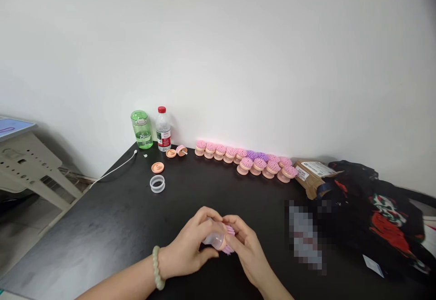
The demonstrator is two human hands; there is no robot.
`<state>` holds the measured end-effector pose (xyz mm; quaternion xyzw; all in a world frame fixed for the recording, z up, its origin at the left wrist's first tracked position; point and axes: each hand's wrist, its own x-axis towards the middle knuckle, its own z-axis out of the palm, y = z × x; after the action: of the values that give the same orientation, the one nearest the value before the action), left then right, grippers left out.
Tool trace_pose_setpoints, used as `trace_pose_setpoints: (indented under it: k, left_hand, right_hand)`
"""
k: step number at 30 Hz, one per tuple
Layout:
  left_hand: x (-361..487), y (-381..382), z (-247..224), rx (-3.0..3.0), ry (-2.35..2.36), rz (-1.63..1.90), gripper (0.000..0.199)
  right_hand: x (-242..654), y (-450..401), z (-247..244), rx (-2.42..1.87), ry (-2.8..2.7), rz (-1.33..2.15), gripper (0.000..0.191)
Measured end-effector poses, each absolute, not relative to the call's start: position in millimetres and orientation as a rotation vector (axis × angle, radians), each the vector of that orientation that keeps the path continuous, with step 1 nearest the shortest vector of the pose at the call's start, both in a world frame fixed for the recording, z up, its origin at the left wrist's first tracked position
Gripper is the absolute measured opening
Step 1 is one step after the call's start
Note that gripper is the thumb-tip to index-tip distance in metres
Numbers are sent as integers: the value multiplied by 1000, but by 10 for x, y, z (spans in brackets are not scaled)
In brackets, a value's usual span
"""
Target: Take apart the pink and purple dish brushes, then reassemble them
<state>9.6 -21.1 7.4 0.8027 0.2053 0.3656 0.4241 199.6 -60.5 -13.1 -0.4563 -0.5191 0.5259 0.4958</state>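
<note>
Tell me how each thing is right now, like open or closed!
Pink-bristled brush, held in both hands
Left hand, closed on brush
Right hand, closed on brush
Green bottle, capped, part full
Water bottle, red cap on
Peach lid, lying flat
Clear ring, lying flat

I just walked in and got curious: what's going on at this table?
A person is holding a small pink-bristled brush in both hands, the left hand and right hand wrapped around it above a black table. A clear plastic part shows at one end of the brush. Farther back, a row of similar pink brushes sits along the wall, with a peach lid and a clear ring lying to its left.
</note>
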Motion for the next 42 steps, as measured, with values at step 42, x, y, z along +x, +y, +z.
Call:
trace_pose_setpoints:
  k: [42]
  left_hand:
    - [26,-82,229,1906,387,905,38]
  right_hand:
    - [2128,-524,-78,-853,-795,1894,33]
